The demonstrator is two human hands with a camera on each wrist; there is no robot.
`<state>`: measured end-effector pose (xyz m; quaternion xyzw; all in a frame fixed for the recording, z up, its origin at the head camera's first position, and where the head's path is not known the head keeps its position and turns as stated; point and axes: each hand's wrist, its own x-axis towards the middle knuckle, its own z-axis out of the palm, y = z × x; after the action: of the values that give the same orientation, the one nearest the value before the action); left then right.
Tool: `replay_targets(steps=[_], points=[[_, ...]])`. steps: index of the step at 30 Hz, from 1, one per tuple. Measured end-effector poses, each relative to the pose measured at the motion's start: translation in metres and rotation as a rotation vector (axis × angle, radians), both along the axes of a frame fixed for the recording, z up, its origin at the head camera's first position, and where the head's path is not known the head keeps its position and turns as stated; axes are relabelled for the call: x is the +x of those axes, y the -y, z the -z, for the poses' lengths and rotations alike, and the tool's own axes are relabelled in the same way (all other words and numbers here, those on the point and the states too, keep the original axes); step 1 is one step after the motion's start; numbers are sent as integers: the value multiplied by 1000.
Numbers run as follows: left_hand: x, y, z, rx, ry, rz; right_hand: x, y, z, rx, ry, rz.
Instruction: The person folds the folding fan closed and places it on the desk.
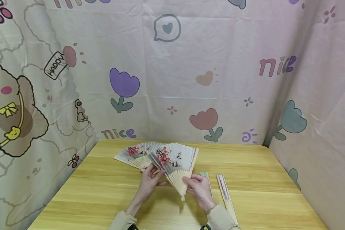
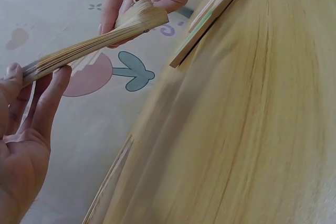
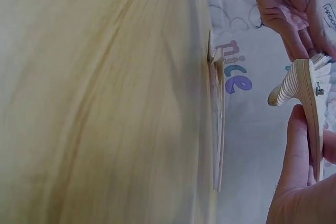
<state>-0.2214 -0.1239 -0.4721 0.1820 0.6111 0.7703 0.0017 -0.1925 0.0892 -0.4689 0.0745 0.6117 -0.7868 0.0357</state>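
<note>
A partly spread folding fan (image 1: 176,159), pale grey with red blossoms and bamboo ribs, is held above the table between both hands. My left hand (image 1: 150,181) pinches its left edge between thumb and fingers. On the other side, the thumb of my right hand (image 1: 200,189) lies over the rib section, with the fingers behind it. The ribs gather at the pivot end, which points down toward me. From the left wrist, the fan (image 2: 94,45) shows edge-on as a stack of ribs. In the right wrist view, my right hand (image 3: 302,174) grips the outer rib near the pivot.
Another spread fan (image 1: 135,154) with the same blossom print lies behind my left hand. To the right rest two folded fans, one (image 1: 228,196) beside my right forearm and one with a green mark (image 1: 204,174) partly hidden by my right hand. Printed cloth (image 1: 172,80) encloses the wooden table (image 1: 261,179).
</note>
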Motion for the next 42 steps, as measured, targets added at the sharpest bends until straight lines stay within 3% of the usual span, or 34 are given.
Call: replay_targets(steps=[14,25,42], points=[[1,-4,-4,-15,91,-40,-1,0,-1,-20,-10,20],[1,-5,-2,-38,25,-22,1,0,-1,35,-21,20],[0,-5,-2,-53,74,-18,1,-1,0,55,-36,-10]])
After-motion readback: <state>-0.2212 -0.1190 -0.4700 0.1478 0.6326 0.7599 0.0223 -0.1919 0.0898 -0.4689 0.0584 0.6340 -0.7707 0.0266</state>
